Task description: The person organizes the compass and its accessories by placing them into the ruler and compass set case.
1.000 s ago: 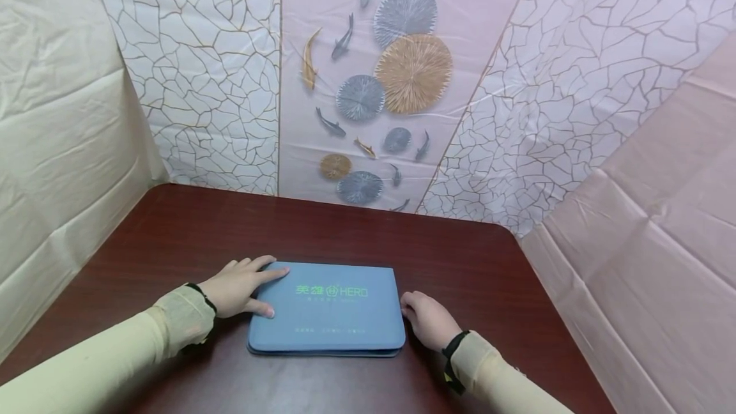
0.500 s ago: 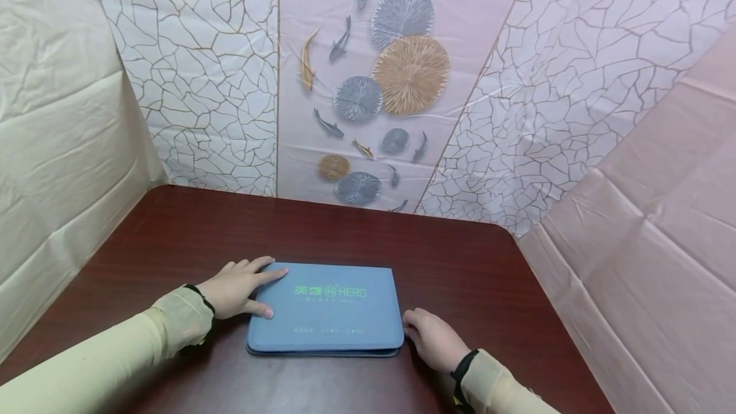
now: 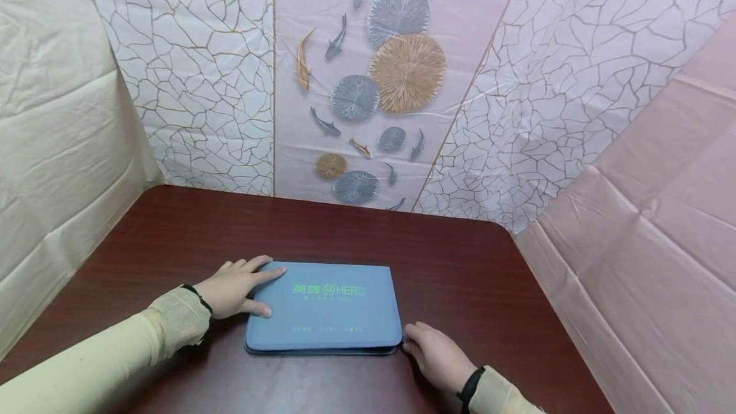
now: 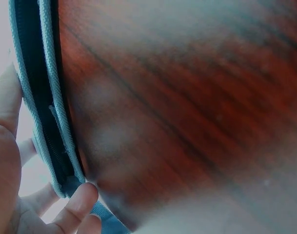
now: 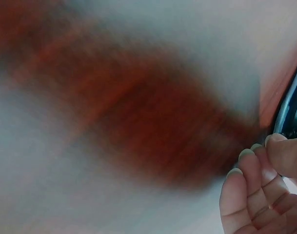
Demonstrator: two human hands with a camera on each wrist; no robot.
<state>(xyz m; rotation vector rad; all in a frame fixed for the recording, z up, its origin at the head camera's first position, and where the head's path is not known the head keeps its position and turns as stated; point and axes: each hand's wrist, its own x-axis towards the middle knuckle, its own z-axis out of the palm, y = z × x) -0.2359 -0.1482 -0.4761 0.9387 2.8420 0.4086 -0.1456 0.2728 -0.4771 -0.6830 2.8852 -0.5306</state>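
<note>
A flat blue zippered case [image 3: 330,315] with green "HERO" lettering lies on the table. My left hand [image 3: 232,287] rests on its left end, thumb and index finger spread over the cover and the other fingers at the far left corner. In the left wrist view the two zipper edges [image 4: 55,92] stand apart with a dark gap between them. At the case's near right corner, my right hand [image 3: 439,355] pinches the zipper pull between thumb and curled fingers, which mostly hide it. The right wrist view shows the dark case edge [image 5: 289,109] just beyond the thumb.
The dark red wooden table [image 3: 322,229] has rounded far corners. Behind it hangs a patterned cloth [image 3: 356,94] with fish and round leaves. Plain cloth walls [image 3: 63,145] close in both sides.
My right hand has slid toward me along the case's right edge to the near corner. My left hand and the case have stayed in place.
</note>
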